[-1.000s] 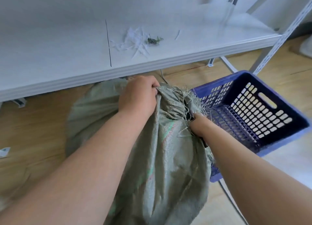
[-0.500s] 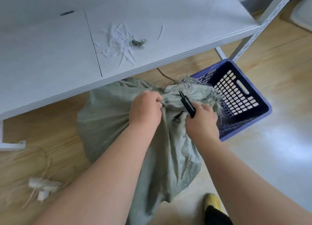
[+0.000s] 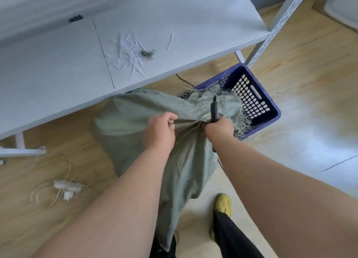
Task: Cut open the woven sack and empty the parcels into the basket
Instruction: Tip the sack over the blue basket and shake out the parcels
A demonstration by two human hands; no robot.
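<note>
Grey-green woven plastic sack (image 3: 147, 122), frayed cut mouth draped over the near rim of the blue perforated plastic basket (image 3: 269, 110) so parcels can slide in. Left hand (image 3: 160, 129) clenches bunched fabric beside the basket; right hand (image 3: 219, 128) grasps fabric plus 1 slim black cutter (image 3: 214, 110), kept for lifting.

- Both forearms bare, no sleeves in view, nothing on either wrist.
- Black trousers (image 3: 230, 236) on the legs.
- A yellow shoe (image 3: 223, 202) (soft, low-cut) on the right foot.
</note>
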